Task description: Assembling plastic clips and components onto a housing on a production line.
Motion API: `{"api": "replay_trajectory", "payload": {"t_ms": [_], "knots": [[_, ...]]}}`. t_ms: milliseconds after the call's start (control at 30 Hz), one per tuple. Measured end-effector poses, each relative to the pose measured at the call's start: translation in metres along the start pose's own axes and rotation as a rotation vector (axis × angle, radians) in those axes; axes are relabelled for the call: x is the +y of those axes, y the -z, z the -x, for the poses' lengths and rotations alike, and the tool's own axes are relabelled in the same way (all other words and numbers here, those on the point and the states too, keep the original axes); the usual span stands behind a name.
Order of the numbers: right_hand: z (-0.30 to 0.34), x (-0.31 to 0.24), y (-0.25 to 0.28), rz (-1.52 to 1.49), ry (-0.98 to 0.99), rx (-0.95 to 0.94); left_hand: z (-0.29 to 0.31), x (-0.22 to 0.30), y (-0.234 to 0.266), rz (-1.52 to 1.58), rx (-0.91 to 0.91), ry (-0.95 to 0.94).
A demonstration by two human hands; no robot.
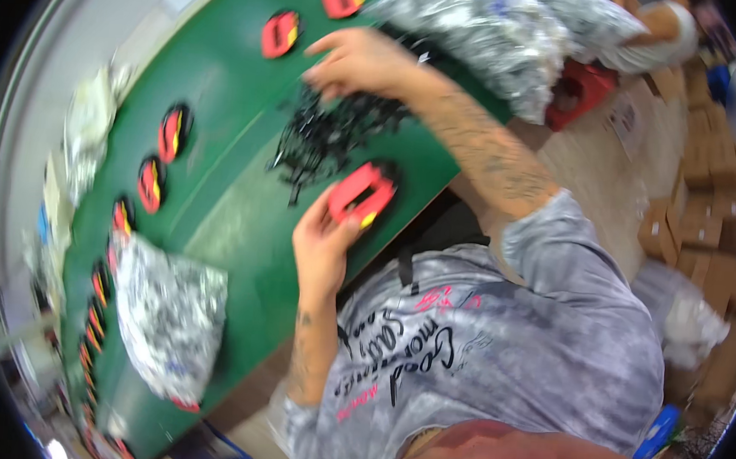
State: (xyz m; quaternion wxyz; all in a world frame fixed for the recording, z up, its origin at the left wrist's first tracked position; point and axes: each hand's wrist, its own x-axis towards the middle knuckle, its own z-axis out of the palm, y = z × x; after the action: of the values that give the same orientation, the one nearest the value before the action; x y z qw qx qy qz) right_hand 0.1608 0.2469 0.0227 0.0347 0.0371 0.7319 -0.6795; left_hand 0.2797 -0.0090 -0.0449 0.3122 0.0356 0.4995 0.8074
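Note:
My left hand grips a red plastic casing with a dark slot and a yellow patch, just above the green table. The casing's near side is hidden by my fingers. Farther off, my right hand is stretched over a heap of small black parts. Its fingers are apart and slightly blurred, with nothing visible between them. The heap lies beyond the held casing; its single pieces are too jumbled to make out.
Similar red casings stand in a curved row along the far left side. One more casing lies near my right fingertips. A silvery plastic bag rests at the left; larger bags sit far right. Cardboard boxes are stacked on the right.

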Motion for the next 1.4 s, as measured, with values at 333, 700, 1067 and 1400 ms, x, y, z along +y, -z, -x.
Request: {"api": "replay_trajectory", "payload": {"t_ms": [333, 700, 1067, 1400], "knots": [[0.144, 0.006, 0.018, 0.089, -0.076, 0.1, -0.019, -0.004, 0.002, 0.156, -0.047, 0.027], [0.092, 0.023, -0.012, 0.318, 0.079, 0.236, -0.024, 0.004, 0.001, 0.238, -0.031, 0.018], [0.084, 0.032, 0.032, -0.213, -0.207, 0.122, -0.026, -0.001, 0.003, 0.264, -0.055, -0.03], [0.14, 0.021, -0.018, 0.063, -0.079, -0.071, -0.022, 0.001, 0.004, 0.21, -0.081, -0.025]]}}
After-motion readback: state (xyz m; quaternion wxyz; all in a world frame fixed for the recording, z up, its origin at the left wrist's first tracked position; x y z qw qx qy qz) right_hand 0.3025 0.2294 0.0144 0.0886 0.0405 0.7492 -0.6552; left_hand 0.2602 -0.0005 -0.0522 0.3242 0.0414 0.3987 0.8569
